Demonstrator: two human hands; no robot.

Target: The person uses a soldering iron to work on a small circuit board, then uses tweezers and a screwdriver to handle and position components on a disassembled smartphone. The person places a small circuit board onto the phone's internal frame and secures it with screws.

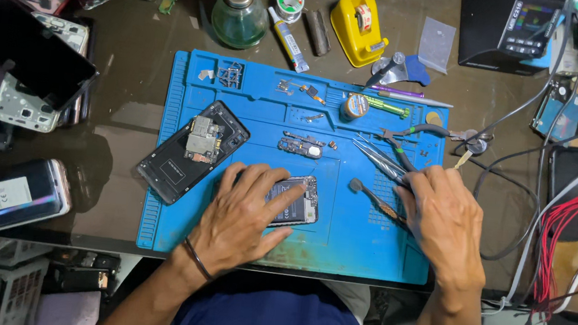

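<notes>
Left hand [242,211] lies flat with the fingers spread over an opened phone [294,200], which sits low on the blue repair mat [337,248], just in front of me. I press it down with palm and fingers, not gripping, so I judge the phone cannot slide on the mat while I work; only its right end with the bare circuit parts shows under my fingers.

Right hand [444,220] rests on the right part of the mat, fingers curled loosely around the handle of a small brush [370,198], whose round head points toward the phone. The hand is half closed on this tool, and the head lies near the phone but apart from it.

Just above my right fingers lie metal tweezers [378,158] and small cutters [408,135] with dark handles, close enough to take quickly. Further left on the mat lies a second phone frame [191,152], tilted, with a loose circuit board on it. Small screws and parts sit in the compartments at the top edge of the mat, I think so they do not roll away. Beyond the mat stand a green glass bottle [240,9] and a yellow tape dispenser [359,24].
</notes>
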